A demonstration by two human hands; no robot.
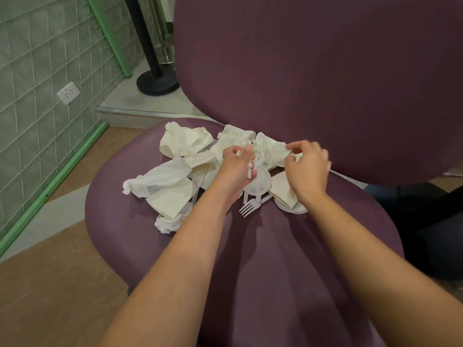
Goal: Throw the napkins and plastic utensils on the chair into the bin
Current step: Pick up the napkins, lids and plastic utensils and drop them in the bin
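Observation:
A purple chair (275, 259) fills the middle of the head view, its seat strewn with several crumpled white napkins (185, 141) and clear plastic utensils. A plastic fork (250, 206) lies in front of a small clear cup (258, 184); another fork (199, 175) pokes out under the napkins. My left hand (236, 169) grips a wad of crumpled napkin near the back of the seat. My right hand (307, 166) pinches the edge of another napkin (273, 149) by the backrest. No bin is in view.
The chair's tall backrest (325, 71) rises right behind the pile. A black stand base (157, 82) sits on the floor beyond. A green-framed wire mesh panel (37, 108) with a wall socket runs along the left. Wooden floor lies to the left.

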